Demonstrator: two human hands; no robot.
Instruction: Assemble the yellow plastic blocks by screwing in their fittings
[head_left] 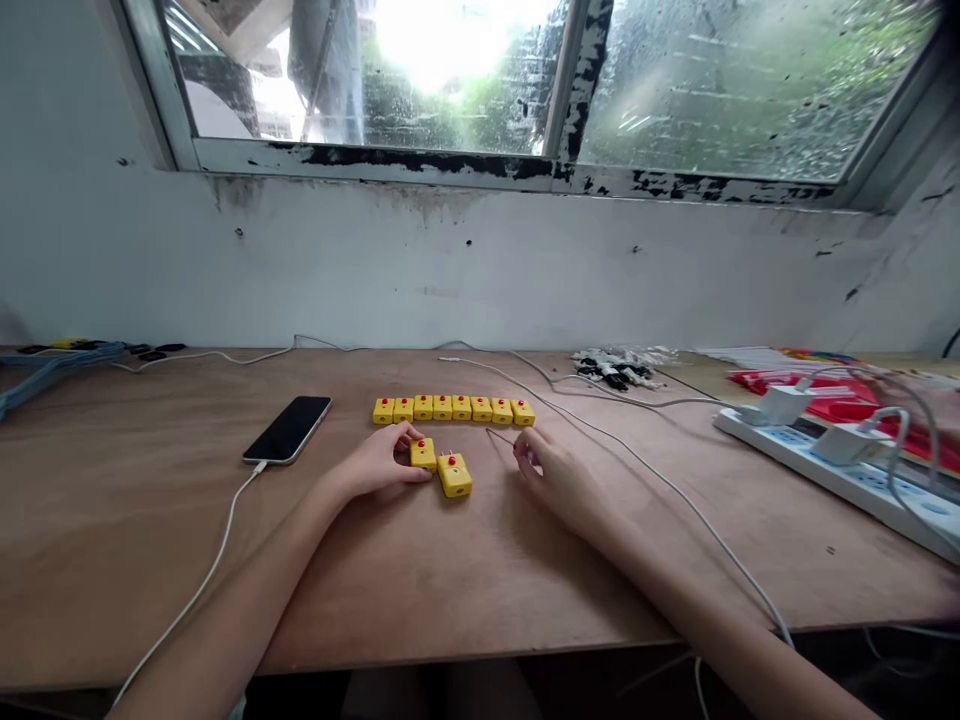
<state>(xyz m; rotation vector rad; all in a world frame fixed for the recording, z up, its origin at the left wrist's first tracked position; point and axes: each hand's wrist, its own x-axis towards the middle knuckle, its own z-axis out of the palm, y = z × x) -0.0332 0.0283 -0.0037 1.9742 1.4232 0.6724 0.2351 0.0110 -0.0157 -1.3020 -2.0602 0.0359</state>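
Note:
A row of several yellow connector blocks (454, 409) with red dots lies across the middle of the plywood table (150, 560). My left hand (381, 461) grips a single yellow block (423, 454) just below that row. Right beside it sits a larger yellow connector (454, 476) with two small prongs on top, with a red dot between them. My right hand (551, 472) pinches a thin dark wire (501, 437), whose tip points toward the larger connector and stops short of it.
A black phone (286, 430) on a white charging cable lies left of my hands. A white power strip (832, 470) with plugged-in adapters runs along the right. White cables cross the table, and a heap of small black-and-white parts (619, 368) sits by the wall.

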